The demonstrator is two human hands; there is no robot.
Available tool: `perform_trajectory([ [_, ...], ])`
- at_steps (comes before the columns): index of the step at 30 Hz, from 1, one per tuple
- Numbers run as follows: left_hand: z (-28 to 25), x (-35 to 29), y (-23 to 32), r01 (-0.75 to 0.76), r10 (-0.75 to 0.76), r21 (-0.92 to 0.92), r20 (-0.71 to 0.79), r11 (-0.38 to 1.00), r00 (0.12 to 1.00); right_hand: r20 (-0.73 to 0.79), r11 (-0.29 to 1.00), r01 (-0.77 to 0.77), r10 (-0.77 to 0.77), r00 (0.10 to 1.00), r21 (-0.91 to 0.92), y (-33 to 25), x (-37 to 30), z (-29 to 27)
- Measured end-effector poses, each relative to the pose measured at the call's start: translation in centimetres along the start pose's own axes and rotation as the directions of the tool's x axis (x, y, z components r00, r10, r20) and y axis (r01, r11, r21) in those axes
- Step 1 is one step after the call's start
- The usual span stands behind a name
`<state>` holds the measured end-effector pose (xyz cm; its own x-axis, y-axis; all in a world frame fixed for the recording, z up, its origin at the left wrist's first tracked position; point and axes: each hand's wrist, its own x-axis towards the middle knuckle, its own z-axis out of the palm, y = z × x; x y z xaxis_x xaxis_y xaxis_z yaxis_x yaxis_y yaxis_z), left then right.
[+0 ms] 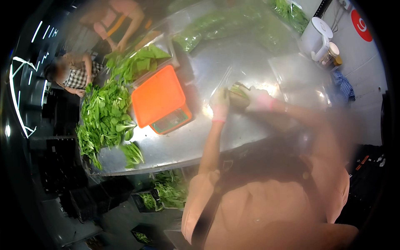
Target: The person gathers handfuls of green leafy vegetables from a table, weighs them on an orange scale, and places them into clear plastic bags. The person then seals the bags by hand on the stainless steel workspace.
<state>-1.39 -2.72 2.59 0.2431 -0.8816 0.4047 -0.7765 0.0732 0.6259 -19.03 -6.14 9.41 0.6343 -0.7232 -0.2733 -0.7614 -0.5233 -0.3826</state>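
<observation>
Over the metal table, my left hand (pixel 219 103), in a whitish glove with a pink cuff, closes on the left side of a clear plastic bag (pixel 238 101) with some leafy greens in it. My right hand (pixel 259 100), gloved the same way, grips the bag's right side. Green stems (pixel 238 89) show at the bag's top, between the hands. Glare and haze blur the fingertips and the bag's outline. To the left of my hands stands an orange scale (pixel 159 96) with a flat top and a small display on its near side.
Loose leafy greens (pixel 104 114) heap along the left of the metal table (pixel 200 146). Filled clear bags (pixel 208 27) lie at the back. A white jug (pixel 316 37) and jars (pixel 331 53) stand back right. Co-workers (pixel 121 21) work far left. Crates of greens (pixel 168 189) sit below the edge.
</observation>
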Motion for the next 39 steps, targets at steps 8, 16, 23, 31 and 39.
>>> perform_trajectory([
  [8,0.1,0.5,1.4,0.035,-0.04,0.116,0.038,0.993,0.998,0.062,0.931,0.071,-0.1,0.993,0.359,0.2,4.6,3.7],
  [16,-1.7,0.4,-0.6,0.134,-0.148,-0.149,-0.09,0.98,0.985,0.336,-0.162,-0.375,-0.225,0.914,0.913,2.4,4.7,0.8],
  [23,-1.1,2.4,0.6,-0.009,-0.011,-0.12,-0.167,0.993,0.986,0.052,0.252,0.012,-0.246,0.968,0.968,1.6,6.9,2.2],
  [31,-1.5,3.2,1.4,-0.041,0.0,-0.26,-0.155,0.965,0.988,0.102,-0.574,-0.22,-0.231,0.968,0.789,4.4,7.4,4.4],
  [39,1.6,5.3,1.9,-0.245,0.159,0.216,0.351,0.945,0.923,-0.139,0.883,0.243,-0.204,0.969,0.402,1.5,8.5,4.1],
])
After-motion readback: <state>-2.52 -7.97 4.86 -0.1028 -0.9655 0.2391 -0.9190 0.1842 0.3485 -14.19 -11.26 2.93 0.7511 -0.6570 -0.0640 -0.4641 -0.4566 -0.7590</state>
